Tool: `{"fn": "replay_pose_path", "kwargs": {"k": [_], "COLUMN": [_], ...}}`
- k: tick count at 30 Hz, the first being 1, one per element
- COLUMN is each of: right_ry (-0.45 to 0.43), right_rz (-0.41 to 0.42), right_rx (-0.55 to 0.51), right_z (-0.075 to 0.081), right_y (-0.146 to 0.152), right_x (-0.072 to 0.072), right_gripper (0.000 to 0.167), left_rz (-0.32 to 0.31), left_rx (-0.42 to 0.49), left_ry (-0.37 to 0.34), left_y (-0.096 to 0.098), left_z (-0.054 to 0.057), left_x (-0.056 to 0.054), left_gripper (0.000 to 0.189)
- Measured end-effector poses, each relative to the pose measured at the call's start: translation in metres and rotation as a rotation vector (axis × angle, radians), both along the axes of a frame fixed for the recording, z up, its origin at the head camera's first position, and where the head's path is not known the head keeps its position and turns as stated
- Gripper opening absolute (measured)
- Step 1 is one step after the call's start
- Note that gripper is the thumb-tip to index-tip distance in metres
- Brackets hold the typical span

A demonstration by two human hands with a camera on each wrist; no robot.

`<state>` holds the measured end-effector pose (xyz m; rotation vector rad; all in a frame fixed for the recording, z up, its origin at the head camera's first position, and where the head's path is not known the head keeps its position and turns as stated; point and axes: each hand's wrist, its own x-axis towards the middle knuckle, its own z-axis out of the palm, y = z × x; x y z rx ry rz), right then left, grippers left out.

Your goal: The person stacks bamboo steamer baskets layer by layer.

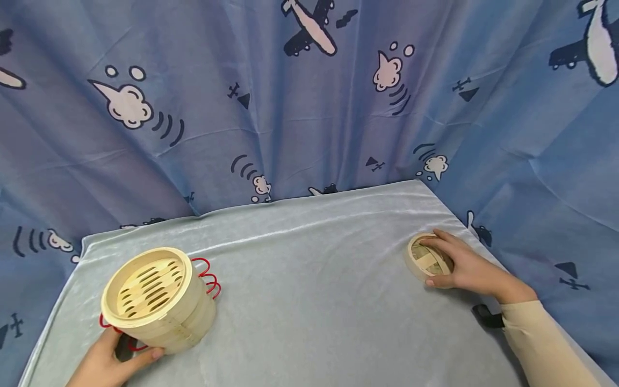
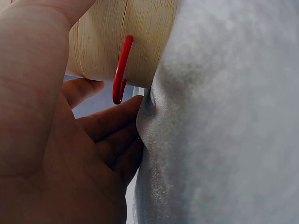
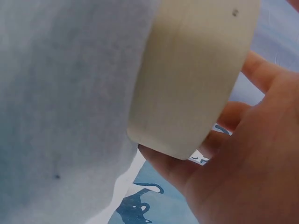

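I am worrying most about the stacked steamer, which is standing at the near left of the cloth: the left hand is holding it low, so if the tiers are merely resting on one another, a sharp pull could be sliding the upper one off. A red cord is looping out beside those fingers, and it could be snagging on them. Over on the right, my right hand is gripping the small round bamboo piece near the cloth's right edge; a loose pinch could be letting it tip or slip over that side. As for pose, the left thumb and fingers are spreading round the steamer's base, how firmly I am not managing to tell. The right sleeve is slanting in from the lower right, with thumb on the near rim and fingers over the far one.
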<state>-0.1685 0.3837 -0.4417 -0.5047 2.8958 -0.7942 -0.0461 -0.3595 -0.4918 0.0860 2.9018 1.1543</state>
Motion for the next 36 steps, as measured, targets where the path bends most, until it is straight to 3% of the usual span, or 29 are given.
{"fn": "replay_pose_path", "kwargs": {"k": [10,16,23,36], "right_ry": [0.007,0.022,0.041,0.032], "right_rz": [-0.028,-0.040,-0.036,0.005], "right_rx": [0.013,0.028,0.052,0.017], "right_z": [0.000,-0.001,-0.001,0.004], "right_y": [-0.002,-0.001,-0.001,-0.016], "right_x": [-0.003,-0.003,-0.004,-0.010], "right_gripper": [0.090,0.090,0.090,0.089], "left_rz": [0.006,-0.010,-0.018,-0.064], "left_rx": [0.024,0.062,0.017,0.104], "left_ry": [0.009,0.063,0.144,0.251], "left_y": [0.002,0.004,0.002,0.004], "left_z": [-0.001,-0.002,-0.004,-0.005], "left_x": [0.003,0.004,0.003,0.004], "left_gripper": [0.093,0.092,0.088,0.091]}}
